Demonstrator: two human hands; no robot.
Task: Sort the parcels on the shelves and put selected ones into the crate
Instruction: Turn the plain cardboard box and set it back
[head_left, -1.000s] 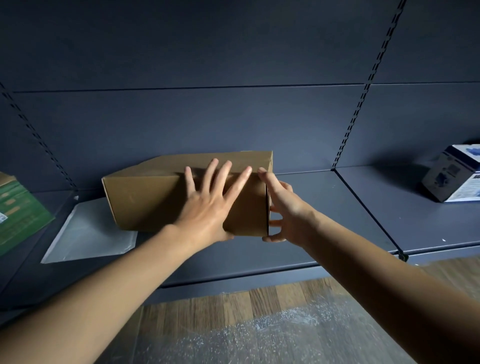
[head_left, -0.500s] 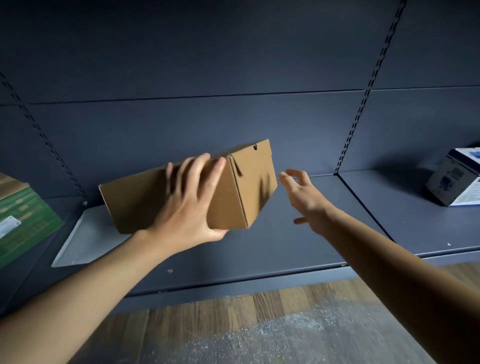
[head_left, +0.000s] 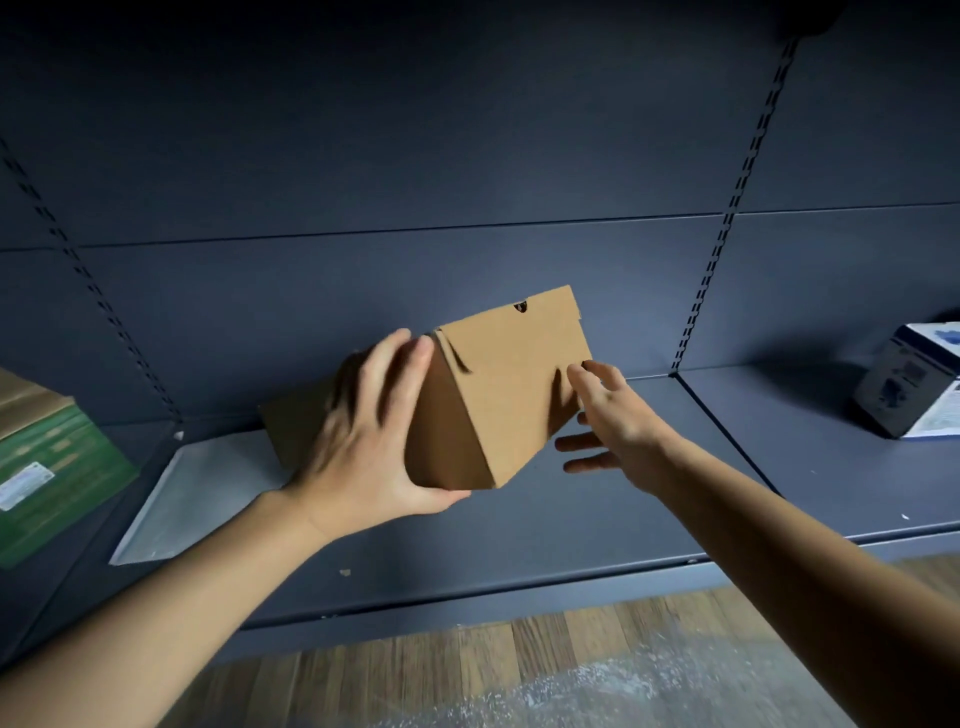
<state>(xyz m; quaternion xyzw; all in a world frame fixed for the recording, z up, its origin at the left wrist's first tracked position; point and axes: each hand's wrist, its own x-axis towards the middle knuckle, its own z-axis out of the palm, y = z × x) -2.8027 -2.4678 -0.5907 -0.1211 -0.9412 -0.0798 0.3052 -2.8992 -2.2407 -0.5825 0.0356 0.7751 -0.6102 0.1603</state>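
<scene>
The left hand (head_left: 363, 447) clasps the tilted rectangular cardboard box (head_left: 498, 405), thumb beneath, fingers over its edge. The right hand (head_left: 618, 421), fingers spread, holds nothing beside it.

- The box (head_left: 498, 405) is held clear above the middle of the shelf (head_left: 571, 519), tilted, with one end turned toward the front edge.
- The left hand (head_left: 363, 447) grips it from the left, fingers over the top and thumb underneath.
- The right hand (head_left: 618, 421) is at the box's right side, fingers spread.
- A flat envelope (head_left: 192, 499) lies on the shelf toward its left end, left of and behind the box.
- A parcel (head_left: 52, 467) sits further left, beyond the envelope.
- Another parcel (head_left: 914, 384) rests on the neighbouring shelf (head_left: 805, 447) to the right, well apart.
- The floor (head_left: 467, 670) lies below the front edge.
</scene>
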